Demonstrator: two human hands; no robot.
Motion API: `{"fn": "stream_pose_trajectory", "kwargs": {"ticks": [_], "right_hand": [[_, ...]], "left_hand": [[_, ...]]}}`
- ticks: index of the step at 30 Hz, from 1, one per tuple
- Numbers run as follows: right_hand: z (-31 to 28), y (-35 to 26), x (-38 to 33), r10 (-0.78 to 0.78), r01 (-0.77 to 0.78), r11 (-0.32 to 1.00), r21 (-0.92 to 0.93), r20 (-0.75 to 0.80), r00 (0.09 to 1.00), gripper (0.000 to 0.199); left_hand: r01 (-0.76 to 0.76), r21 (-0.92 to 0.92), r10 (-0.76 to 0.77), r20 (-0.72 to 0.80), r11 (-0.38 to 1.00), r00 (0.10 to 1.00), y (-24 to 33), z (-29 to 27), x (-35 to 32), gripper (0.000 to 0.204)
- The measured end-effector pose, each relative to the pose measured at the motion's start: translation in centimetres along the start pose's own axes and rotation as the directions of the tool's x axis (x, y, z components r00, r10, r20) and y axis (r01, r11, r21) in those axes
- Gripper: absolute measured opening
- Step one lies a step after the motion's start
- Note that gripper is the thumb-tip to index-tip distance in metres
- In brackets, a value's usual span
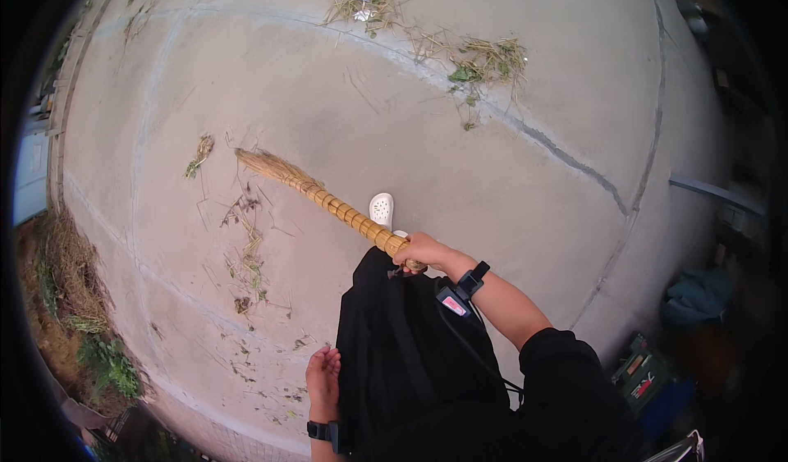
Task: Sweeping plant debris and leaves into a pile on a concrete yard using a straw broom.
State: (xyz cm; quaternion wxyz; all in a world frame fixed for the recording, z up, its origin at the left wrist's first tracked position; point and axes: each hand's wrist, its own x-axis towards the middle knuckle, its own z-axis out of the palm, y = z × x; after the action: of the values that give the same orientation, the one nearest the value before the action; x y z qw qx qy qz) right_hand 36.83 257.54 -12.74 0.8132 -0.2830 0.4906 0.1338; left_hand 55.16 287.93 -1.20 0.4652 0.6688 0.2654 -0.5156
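Note:
My right hand (420, 251) is wrapped round the handle end of a straw broom (341, 208). Bands ring the broom's yellow handle, and its loose bristles spread out toward the left over the concrete. Its bristle tips are close to a small clump of dry weeds (199, 157). At my left side, beside the black clothing, hangs my left hand (323, 372), its fingers curled in with nothing seen in them. A strip of scattered straw and leaves (249, 257) lies on the ground left of the broom.
Larger piles of straw and green weeds (491, 60) lie ahead, one with a white scrap (364, 15). My white clog (382, 209) shows under the broom. A green box (640, 373) stands at lower right, near a grey bar (716, 193). Plants (111, 365) border the left edge.

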Motion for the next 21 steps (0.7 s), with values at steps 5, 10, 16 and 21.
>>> {"fn": "stream_pose_trajectory", "kwargs": {"ticks": [5,10,16,21], "right_hand": [[-8.7,-0.1,-10.0,-0.053,-0.075,0.917,-0.391,-0.306,0.951,0.033],[-16.6,5.9,-17.3,-0.013,-0.085,0.989,-0.12,-0.648,0.762,0.032],[-27.5,10.1,-17.9,0.2,0.105,0.932,0.346,-0.734,0.649,0.025],[-39.0,8.0,-13.1,0.235,0.355,0.7,0.62,-0.669,0.705,0.018]], "left_hand": [[0.02,0.044,-0.024,0.093,0.999,0.995,4.7,5.0,3.1,0.026],[0.009,0.135,-0.031,0.165,0.991,0.986,7.3,10.1,3.9,0.027],[0.023,0.244,-0.055,0.125,0.97,0.991,8.0,15.7,3.4,0.025],[0.025,0.254,-0.044,0.069,0.967,0.997,5.5,20.4,2.2,0.027]]}}
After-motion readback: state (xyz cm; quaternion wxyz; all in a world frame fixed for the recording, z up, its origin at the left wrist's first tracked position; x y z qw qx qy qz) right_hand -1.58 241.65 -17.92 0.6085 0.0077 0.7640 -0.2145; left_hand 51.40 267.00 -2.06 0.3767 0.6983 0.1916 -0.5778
